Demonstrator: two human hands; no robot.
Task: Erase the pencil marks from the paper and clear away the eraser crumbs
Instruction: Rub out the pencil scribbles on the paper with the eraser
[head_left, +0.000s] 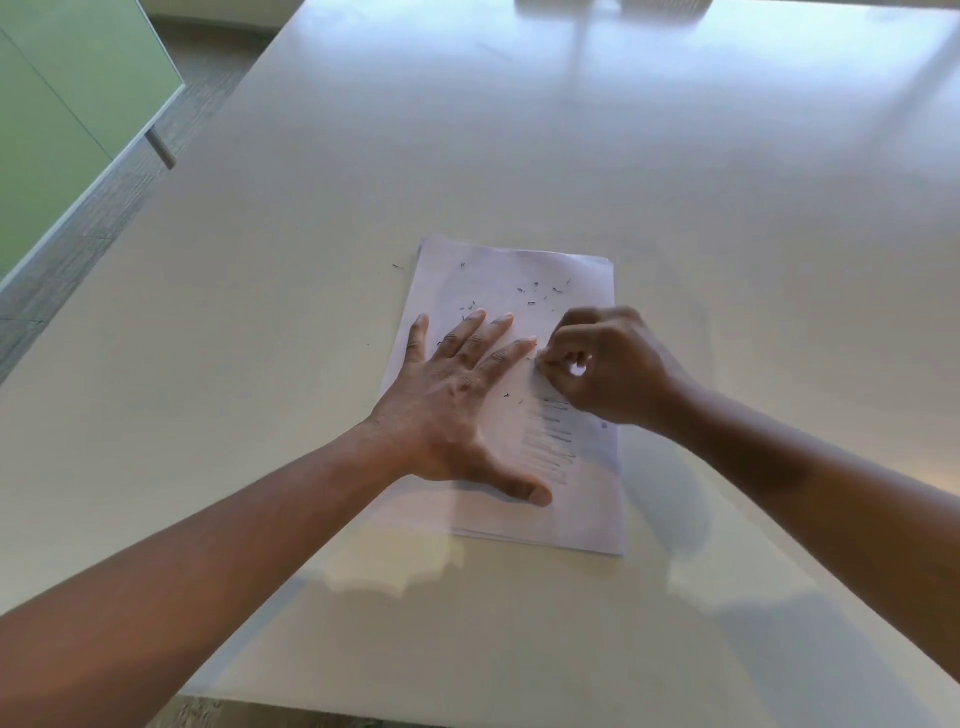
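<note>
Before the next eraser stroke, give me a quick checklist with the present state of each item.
1. Paper pinned flat: ok, left hand lies spread on it.
2. Eraser gripped: ok, right hand pinches a small white piece, mostly hidden.
3. Pencil marks gone: not ok, grey lines remain below the right hand.
4. Crumbs cleared: not ok, dark bits lie on the upper sheet, and one lies on the table.
5. Sheets underneath aligned: cannot tell.
</note>
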